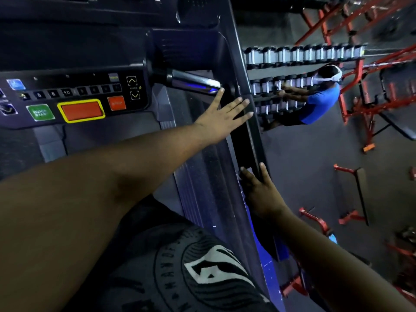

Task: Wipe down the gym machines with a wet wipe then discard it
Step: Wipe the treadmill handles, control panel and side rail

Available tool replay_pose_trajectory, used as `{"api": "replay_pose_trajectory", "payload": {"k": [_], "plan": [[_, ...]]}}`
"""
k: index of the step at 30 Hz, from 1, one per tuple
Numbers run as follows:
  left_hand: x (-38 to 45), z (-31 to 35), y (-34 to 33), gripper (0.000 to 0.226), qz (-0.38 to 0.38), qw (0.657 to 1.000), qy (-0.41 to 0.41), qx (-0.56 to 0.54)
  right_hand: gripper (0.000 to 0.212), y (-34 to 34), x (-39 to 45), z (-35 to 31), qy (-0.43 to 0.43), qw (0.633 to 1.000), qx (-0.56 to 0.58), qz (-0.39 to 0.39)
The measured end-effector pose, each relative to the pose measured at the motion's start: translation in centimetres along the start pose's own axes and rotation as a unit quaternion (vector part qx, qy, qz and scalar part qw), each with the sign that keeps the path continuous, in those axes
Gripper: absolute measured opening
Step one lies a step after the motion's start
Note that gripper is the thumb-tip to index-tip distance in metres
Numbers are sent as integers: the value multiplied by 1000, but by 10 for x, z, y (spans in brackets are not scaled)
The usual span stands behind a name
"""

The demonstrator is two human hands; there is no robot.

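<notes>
Plainly, no wet wipe shows; whether the right hand (258, 192) at five o'clock presses one against the dark treadmill side rail (253, 140) cannot be told, its fingers lying straight. At one o'clock from it, the left hand (221, 119) lies flat, fingers spread, beside the chrome grip bar (193, 81).

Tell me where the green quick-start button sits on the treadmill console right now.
In the head view the green quick-start button sits at the console's lower left, directly left of the yellow-framed red button, well left of the open left hand.
</notes>
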State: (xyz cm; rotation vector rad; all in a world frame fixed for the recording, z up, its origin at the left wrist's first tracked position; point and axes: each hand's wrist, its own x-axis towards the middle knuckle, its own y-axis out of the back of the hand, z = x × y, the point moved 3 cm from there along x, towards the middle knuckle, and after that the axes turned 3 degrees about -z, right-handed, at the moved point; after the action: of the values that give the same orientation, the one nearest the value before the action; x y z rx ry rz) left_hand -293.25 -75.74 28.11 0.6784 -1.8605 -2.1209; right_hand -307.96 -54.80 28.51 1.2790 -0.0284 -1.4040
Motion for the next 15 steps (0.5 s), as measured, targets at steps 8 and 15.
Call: {"api": "replay_pose_trajectory", "payload": {"k": [8,15], "plan": [[-13,70,0,92,-17,998,-37,39,74,-10,-38,-9,-148,982,82,78],[-43,142,-17,99,-20,999,-33,36,71,-59,-77,-66,-71,993,-68,-66]]}}
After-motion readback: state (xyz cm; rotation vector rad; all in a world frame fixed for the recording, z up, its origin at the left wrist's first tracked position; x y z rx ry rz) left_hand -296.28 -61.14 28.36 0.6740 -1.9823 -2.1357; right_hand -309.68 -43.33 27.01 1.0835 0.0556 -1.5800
